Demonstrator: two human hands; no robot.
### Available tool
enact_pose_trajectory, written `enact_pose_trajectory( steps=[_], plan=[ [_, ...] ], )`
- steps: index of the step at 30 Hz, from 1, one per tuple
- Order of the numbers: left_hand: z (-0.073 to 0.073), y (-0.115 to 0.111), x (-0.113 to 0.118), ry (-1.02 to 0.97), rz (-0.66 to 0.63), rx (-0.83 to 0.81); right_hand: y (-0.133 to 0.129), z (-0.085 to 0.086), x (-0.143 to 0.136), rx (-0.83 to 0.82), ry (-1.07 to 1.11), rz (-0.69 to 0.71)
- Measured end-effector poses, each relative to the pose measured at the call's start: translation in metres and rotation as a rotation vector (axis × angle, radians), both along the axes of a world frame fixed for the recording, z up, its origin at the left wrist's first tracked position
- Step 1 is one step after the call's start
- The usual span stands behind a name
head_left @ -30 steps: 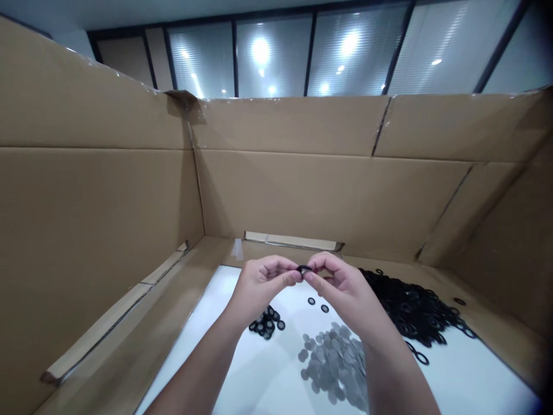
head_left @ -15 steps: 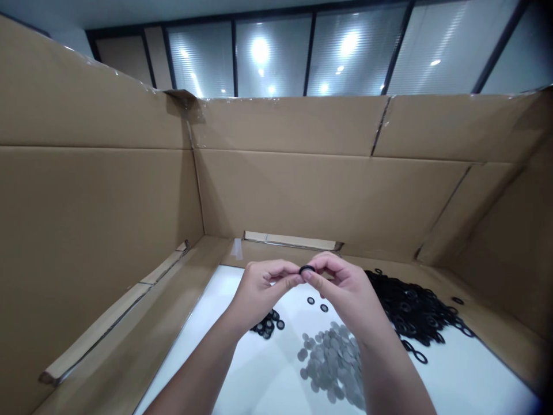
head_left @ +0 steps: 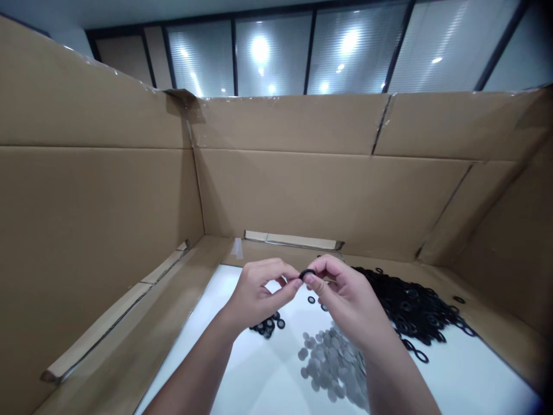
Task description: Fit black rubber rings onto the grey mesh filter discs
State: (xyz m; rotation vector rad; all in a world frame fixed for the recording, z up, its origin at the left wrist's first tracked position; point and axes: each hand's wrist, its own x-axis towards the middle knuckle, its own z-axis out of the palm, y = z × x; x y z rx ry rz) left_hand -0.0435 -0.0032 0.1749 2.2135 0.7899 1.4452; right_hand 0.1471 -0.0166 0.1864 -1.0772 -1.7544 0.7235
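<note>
Between both hands, above the white board (head_left: 254, 369), is a small black ring (head_left: 307, 272). My left hand (head_left: 263, 291) pinches its left edge with thumb and fingertips. Thumb and forefinger of my right hand (head_left: 341, 288) close on its right side. Whether a disc sits inside the ring I cannot tell. Below my right wrist lies a heap of small translucent grey discs (head_left: 334, 366), partly covered by the forearm. Near my left wrist is a small cluster of black rings with pale centres (head_left: 268, 325). A similar ringed disc (head_left: 311, 300) lies under the hands.
A large pile of black rings (head_left: 415, 305) spreads over the right side, with a stray ring (head_left: 458, 300) beyond it. Tall cardboard walls (head_left: 294, 196) stand at the back, left and right. A cardboard strip (head_left: 116, 311) runs along the left.
Both hands have shifted slightly and the ring is tilted a little differently between the fingers. My right hand now partly covers the second ringed disc below.
</note>
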Motion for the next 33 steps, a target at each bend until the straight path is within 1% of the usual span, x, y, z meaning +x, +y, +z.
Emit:
enact_pose_trajectory(
  steps=[6, 10, 13, 17, 22, 24, 30, 33],
  plan=[
    [-0.0015, 0.0016, -0.0024, -0.003, -0.036, 0.015, -0.0012, -0.0006, 0.0004, -0.022, -0.001, 0.013],
    [-0.0019, 0.001, -0.0033, 0.006, -0.064, 0.011, -0.0034, 0.0014, -0.0001, -0.017, 0.01, -0.008],
    [0.0004, 0.0002, -0.0058, 0.022, -0.077, -0.032, -0.0037, 0.003, -0.0004, -0.015, 0.03, -0.016],
    [0.0043, -0.0011, -0.0075, 0.064, -0.071, -0.128, -0.0019, 0.0038, 0.0002, -0.055, 0.038, 0.035],
    [0.0072, -0.0037, -0.0056, 0.08, -0.028, -0.176, -0.0006, 0.0045, 0.002, -0.054, -0.015, 0.038],
    [0.0073, -0.0038, -0.006, 0.05, -0.041, -0.224, -0.0013, 0.0057, 0.0023, -0.046, -0.025, 0.023],
    [0.0021, 0.0006, -0.0093, -0.193, -0.191, -0.466, -0.0032, 0.0082, -0.0012, -0.011, -0.056, -0.01],
    [0.0004, 0.0026, -0.0076, -0.274, -0.242, -0.554, -0.0016, 0.0051, -0.0055, 0.035, 0.003, -0.028]
  ],
)
